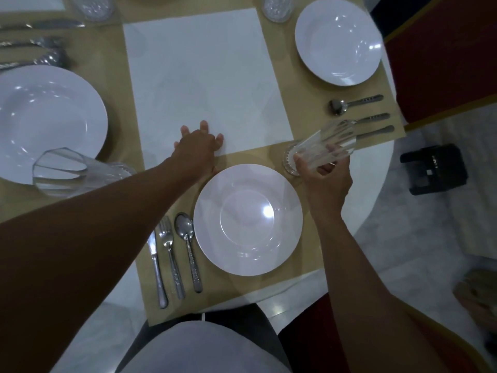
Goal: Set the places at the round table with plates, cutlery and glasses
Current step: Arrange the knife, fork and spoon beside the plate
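My right hand grips a clear glass just past the near white plate, at that plate's upper right; the glass leans toward the right with its base on the tan mat. My left hand rests flat with spread fingers on the white centre sheet. Left of the near plate lie a knife, a fork and a spoon. Another plate sits at the far right with three pieces of cutlery beside it. A third plate is at the left.
A clear glass stands by the left plate, partly behind my left forearm. Two more glasses stand at the far edge. More cutlery lies at the upper left. A red chair and a black object are to the right of the table.
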